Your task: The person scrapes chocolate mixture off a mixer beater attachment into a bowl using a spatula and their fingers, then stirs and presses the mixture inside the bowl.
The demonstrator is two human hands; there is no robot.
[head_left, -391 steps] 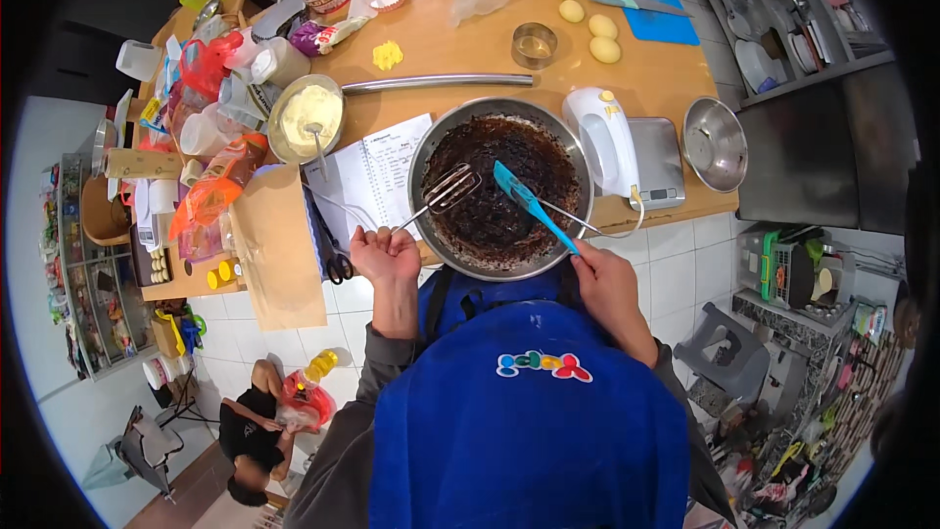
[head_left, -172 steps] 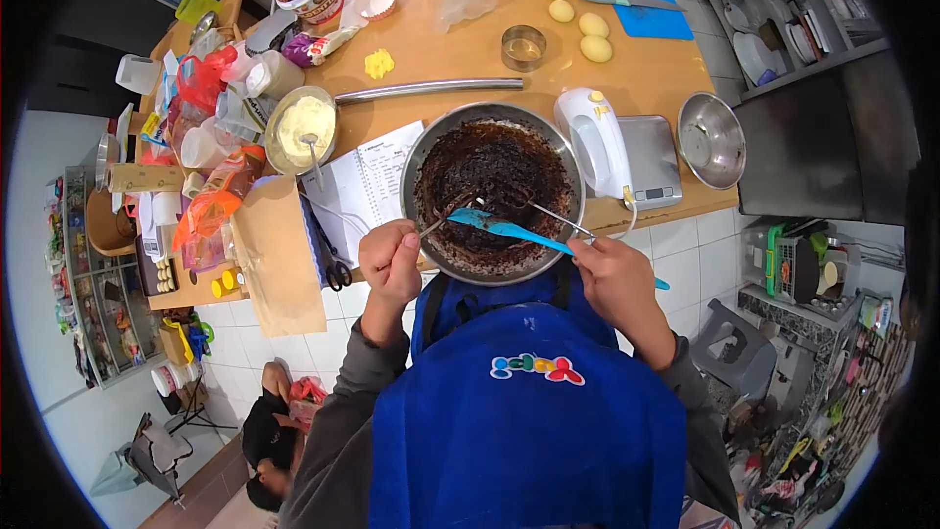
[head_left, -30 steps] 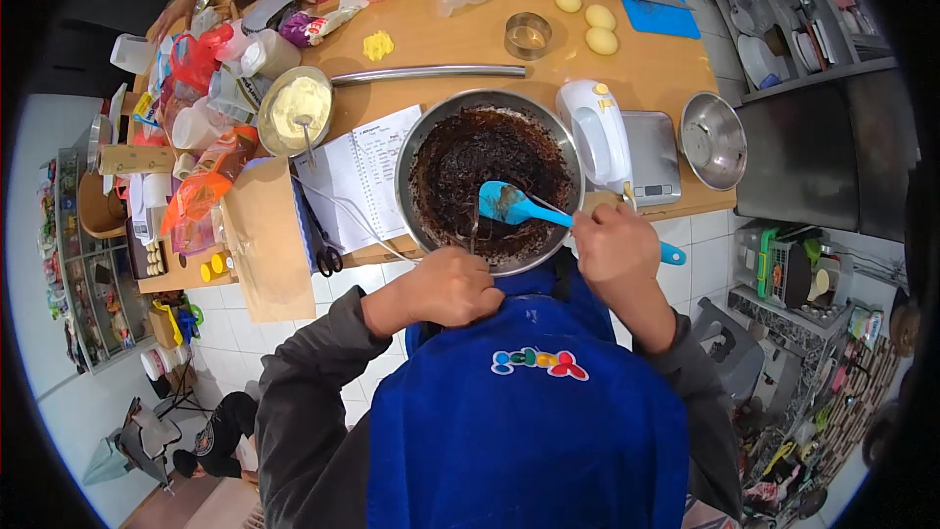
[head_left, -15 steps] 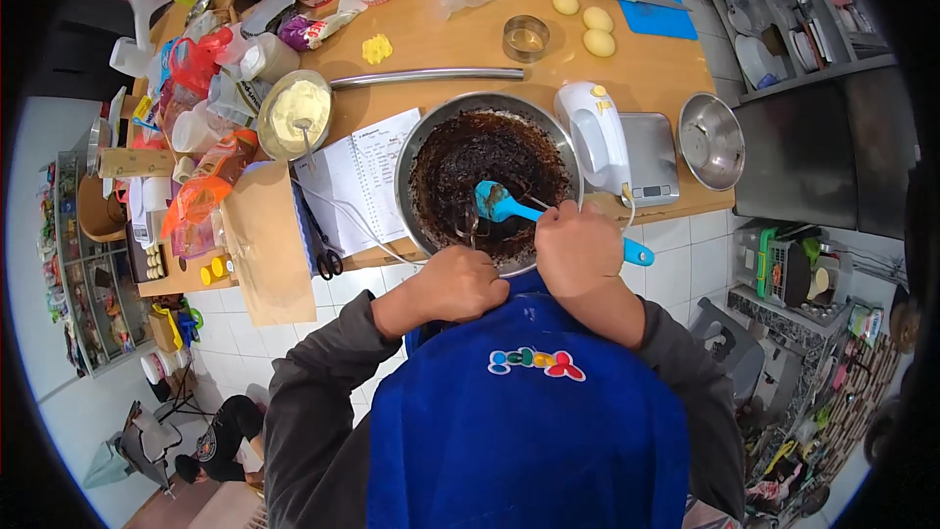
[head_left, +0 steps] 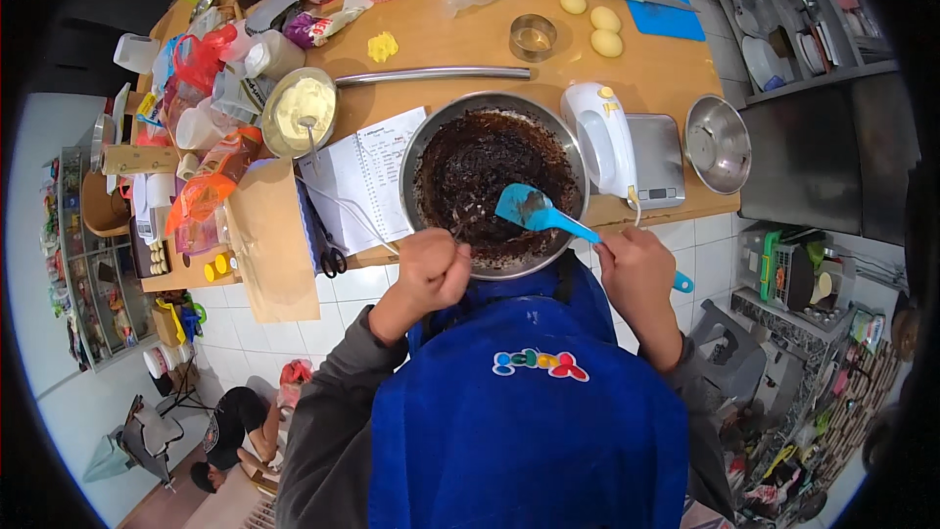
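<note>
Left hand (head_left: 431, 269): fisted on thin metal utensil at round steel bowl of dark batter (head_left: 493, 184), frame centre.
Right hand (head_left: 636, 269): gripping blue silicone spatula (head_left: 534, 210).
Risk: bowl overhangs counter edge; pressing could tip it.

The left hand (head_left: 433, 269) hides whatever it grips at the bowl (head_left: 429, 142) rim, and the print on the paper sheet (head_left: 367, 176) is too small to read.

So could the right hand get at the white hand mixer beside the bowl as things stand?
Probably yes, once freed: the right hand holds the blue spatula, while the hand mixer lies uncovered just beyond it, beside the mixing bowl.
</note>
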